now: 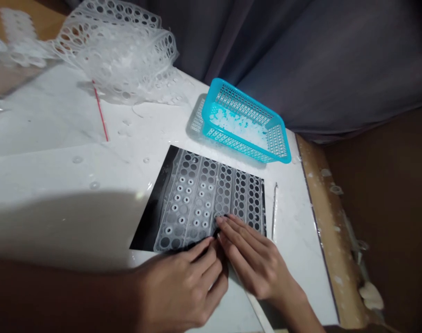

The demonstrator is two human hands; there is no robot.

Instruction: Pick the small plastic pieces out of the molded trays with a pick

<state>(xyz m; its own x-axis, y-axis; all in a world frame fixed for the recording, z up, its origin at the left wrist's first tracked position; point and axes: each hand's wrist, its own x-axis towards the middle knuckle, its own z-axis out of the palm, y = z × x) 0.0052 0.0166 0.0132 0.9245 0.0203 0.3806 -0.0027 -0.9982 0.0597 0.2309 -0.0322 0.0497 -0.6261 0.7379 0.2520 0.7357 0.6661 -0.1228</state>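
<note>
A translucent plastic sheet [204, 194] punched with rows of round holes, some still holding small white discs, lies on a black mat [155, 208] on the white table. My left hand [183, 286] rests at the sheet's near edge, its fingers curled and its fingertips pressing the plastic. My right hand [252, 259] lies beside it with the fingers stretched flat, its fingertips on the sheet near one hole. The two hands touch each other.
A turquoise basket [280, 134] holding several white discs stands behind the sheet. A pile of punched-out plastic sheets [124, 51] lies at the back left beside a thin red stick [100, 110]. A thin metal pin [274, 210] lies right of the mat. The table edge [318, 217] runs along the right.
</note>
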